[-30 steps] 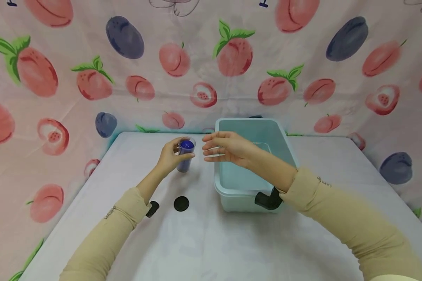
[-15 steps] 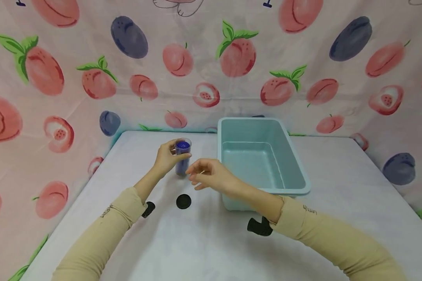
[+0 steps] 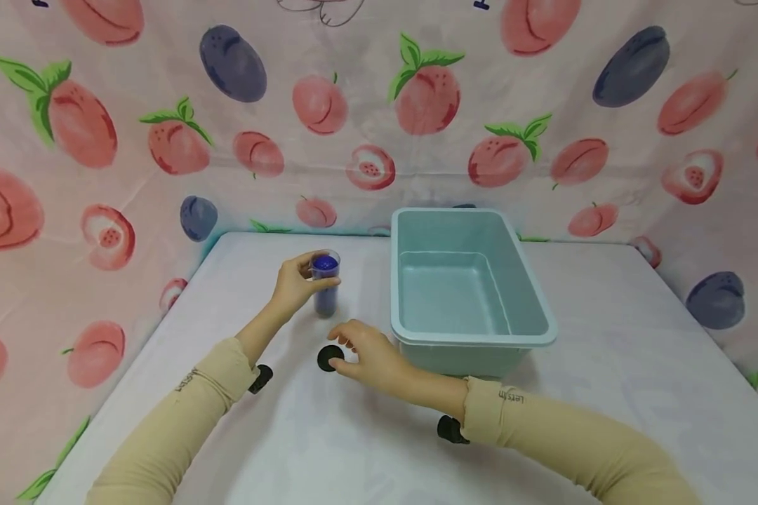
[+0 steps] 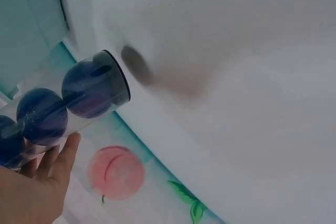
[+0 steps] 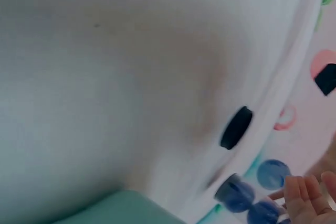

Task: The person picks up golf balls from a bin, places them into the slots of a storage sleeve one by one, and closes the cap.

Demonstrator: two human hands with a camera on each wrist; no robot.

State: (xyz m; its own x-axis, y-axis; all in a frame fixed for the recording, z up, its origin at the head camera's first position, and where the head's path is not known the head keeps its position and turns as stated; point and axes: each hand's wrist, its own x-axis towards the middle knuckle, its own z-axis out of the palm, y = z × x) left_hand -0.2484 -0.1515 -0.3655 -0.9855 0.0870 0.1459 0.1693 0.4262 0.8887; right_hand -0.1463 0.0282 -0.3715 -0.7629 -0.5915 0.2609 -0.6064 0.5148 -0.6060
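Observation:
My left hand (image 3: 293, 286) grips a clear plastic tube (image 3: 326, 298) near its top, fingers behind and thumb across the front. Inside, blue balls (image 4: 42, 114) are stacked in a line; the tube's bottom end has a dark rim. A black round lid (image 3: 328, 358) lies flat on the table in front of the tube. My right hand (image 3: 379, 359) is over it, thumb and bent fingers apart, the thumb overlapping the lid's right edge in the head view. In the right wrist view a gap shows between the fingers (image 5: 296, 195) and the lid.
A pale blue-green plastic basin (image 3: 410, 338) stands right of the tube, close behind my right forearm. The white-covered table (image 3: 328, 449) ends at a fruit-printed cloth (image 3: 417, 175) behind and to the left. A black wrist mount (image 3: 451, 429) hangs below the right cuff.
My right hand has come from over the basin's left side down and toward me to the lid, its fingers bending. The left hand keeps hold of the tube, which has shifted slightly left.

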